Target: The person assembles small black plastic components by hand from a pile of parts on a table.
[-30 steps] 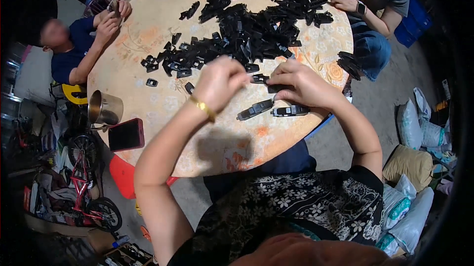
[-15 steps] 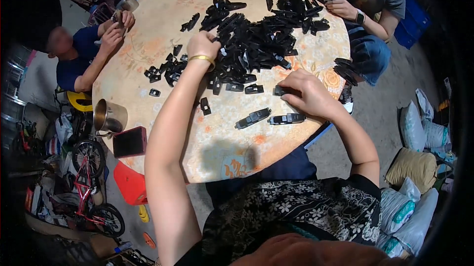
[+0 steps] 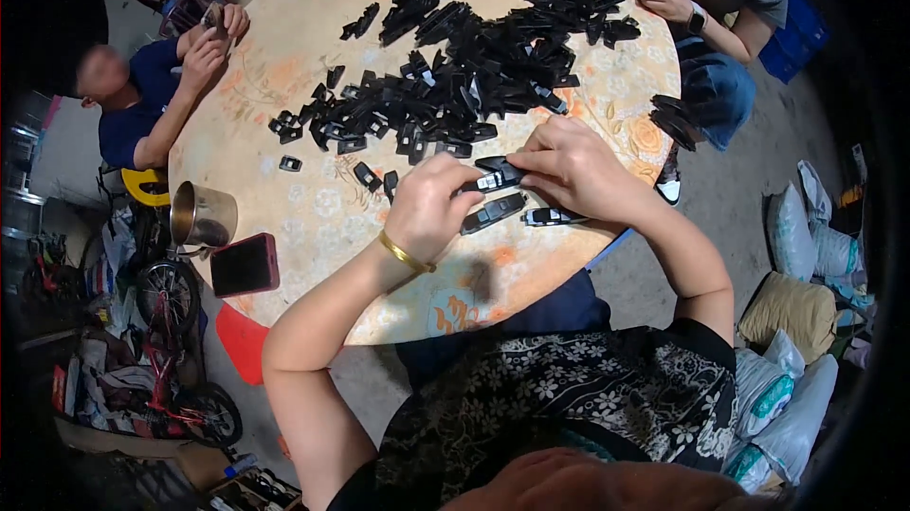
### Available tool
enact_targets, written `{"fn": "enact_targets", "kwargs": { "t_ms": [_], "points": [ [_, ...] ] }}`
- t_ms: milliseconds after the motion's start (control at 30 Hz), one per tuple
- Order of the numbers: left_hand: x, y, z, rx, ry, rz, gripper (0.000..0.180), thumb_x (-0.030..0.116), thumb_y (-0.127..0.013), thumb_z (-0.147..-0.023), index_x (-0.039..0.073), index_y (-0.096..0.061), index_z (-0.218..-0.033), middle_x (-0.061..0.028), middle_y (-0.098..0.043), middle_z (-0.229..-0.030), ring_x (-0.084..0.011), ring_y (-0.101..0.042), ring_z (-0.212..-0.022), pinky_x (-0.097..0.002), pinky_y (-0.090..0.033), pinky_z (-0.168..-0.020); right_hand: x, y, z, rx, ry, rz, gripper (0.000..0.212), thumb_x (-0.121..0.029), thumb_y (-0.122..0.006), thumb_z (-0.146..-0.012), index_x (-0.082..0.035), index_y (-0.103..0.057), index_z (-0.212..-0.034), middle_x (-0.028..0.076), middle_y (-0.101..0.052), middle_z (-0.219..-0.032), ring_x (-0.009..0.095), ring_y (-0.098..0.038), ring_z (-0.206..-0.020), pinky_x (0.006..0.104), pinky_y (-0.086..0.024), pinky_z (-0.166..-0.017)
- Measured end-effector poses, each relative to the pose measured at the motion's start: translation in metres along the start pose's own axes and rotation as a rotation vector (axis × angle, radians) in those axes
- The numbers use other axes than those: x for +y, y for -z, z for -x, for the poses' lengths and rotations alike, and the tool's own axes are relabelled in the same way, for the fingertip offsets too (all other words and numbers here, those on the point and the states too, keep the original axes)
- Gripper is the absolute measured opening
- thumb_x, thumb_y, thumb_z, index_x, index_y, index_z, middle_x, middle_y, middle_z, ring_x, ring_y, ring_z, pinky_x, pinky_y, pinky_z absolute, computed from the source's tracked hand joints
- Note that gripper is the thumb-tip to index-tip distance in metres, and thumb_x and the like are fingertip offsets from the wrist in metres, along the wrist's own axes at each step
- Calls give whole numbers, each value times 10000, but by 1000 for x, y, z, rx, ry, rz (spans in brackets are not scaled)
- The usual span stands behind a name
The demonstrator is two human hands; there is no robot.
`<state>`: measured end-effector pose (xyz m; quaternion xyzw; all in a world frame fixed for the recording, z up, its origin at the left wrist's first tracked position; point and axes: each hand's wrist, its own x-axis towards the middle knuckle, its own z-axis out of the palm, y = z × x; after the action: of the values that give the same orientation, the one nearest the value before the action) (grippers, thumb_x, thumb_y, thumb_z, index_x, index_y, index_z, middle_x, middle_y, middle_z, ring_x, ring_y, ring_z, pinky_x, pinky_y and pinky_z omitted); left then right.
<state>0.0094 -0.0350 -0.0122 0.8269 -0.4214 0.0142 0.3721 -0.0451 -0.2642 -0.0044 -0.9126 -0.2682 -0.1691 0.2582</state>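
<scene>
Between both hands is a small black plastic part (image 3: 495, 175), just above the table near me. My left hand (image 3: 431, 206) pinches its left end, and a gold bangle circles that wrist. My right hand (image 3: 574, 166) is closed on its right end; the fingers partly hide it. Two longer black plastic pieces lie below the hands, one (image 3: 493, 214) beside my left fingertips, the other (image 3: 550, 217) under my right hand. A large heap of black plastic parts (image 3: 474, 65) spreads beyond my hands, with a few loose ones at its near edge.
The round table (image 3: 303, 217) has a flowered cover. A metal mug (image 3: 203, 217) and a phone (image 3: 244, 264) lie at its left edge. A co-worker's hands (image 3: 213, 42) are at the far left, another's (image 3: 664, 1) at the far right. Filled sacks (image 3: 791, 307) stand right.
My left hand has come back from the heap toward me and now meets my right hand at a black plastic part. My right hand has shifted slightly inward. The view has shifted a little.
</scene>
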Motion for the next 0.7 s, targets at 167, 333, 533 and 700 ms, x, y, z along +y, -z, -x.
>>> {"fn": "enact_targets", "kwargs": {
  "t_ms": [167, 333, 533, 700],
  "points": [
    [2, -7, 6, 23, -72, 29, 176, 29, -711, -723, -3, -672, -892, -131, -619, -814, -295, -601, -744, -357, -487, -667, -2, 13, 8, -62, -9, 43, 243, -138, -737, -714, -48, -710, -937, 72, -589, -790, 266, -564, -821, 376, -448, -747],
    [8, -8, 3, -9, -69, 35, 169, 39, -709, -723, 0, -676, -885, -136, -607, -784, -297, -589, -738, -347, -477, -663, -6, 18, 16, -102, -62, -23, 240, -122, -737, -707, -39, -706, -930, 84, -587, -789, 272, -564, -821, 373, -454, -741],
    [4, -19, -3, 7, -5, 126, 146, 37, -733, -723, -16, -685, -850, -111, -617, -781, -233, -595, -711, -320, -478, -638, 2, 3, -4, -156, -7, -211, 246, -122, -745, -706, -21, -698, -925, 115, -596, -807, 307, -577, -842, 397, -465, -740],
    [8, -8, -7, -124, 180, 149, 136, 58, -684, -756, -6, -675, -875, -119, -629, -819, -258, -613, -765, -347, -498, -687, -7, -6, 4, -127, -20, -242, 484, -355, -689, -784, -63, -613, -1162, 155, -613, -1033, 326, -568, -1002, 428, -443, -866]
  ]
}}
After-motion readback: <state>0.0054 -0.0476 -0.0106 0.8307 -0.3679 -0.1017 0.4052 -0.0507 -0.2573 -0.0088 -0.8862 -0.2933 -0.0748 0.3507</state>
